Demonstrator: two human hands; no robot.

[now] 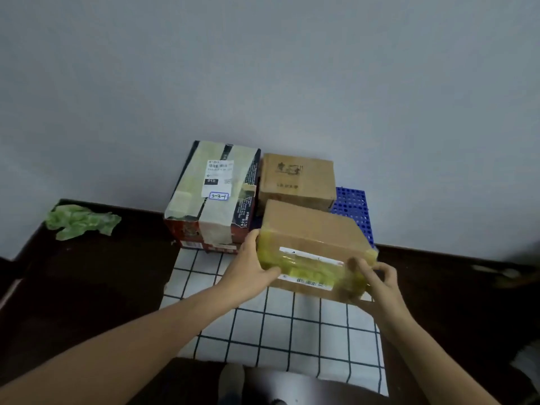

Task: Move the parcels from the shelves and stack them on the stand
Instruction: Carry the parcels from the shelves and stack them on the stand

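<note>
Grey wall behind, brown parcel (314, 247) long axis left-right, left hand (253, 268) and right hand (380, 280) gripping its ends.

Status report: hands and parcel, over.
Left hand and right hand both grip the yellow-taped parcel. Parcel just in front of labelled dark box and brown carton at the blue stand. Nothing else in the way.

Bare forearms (175, 320), left hand (251, 266) and right hand (380, 277), pale grey garment (292, 388) at the lap.
</note>
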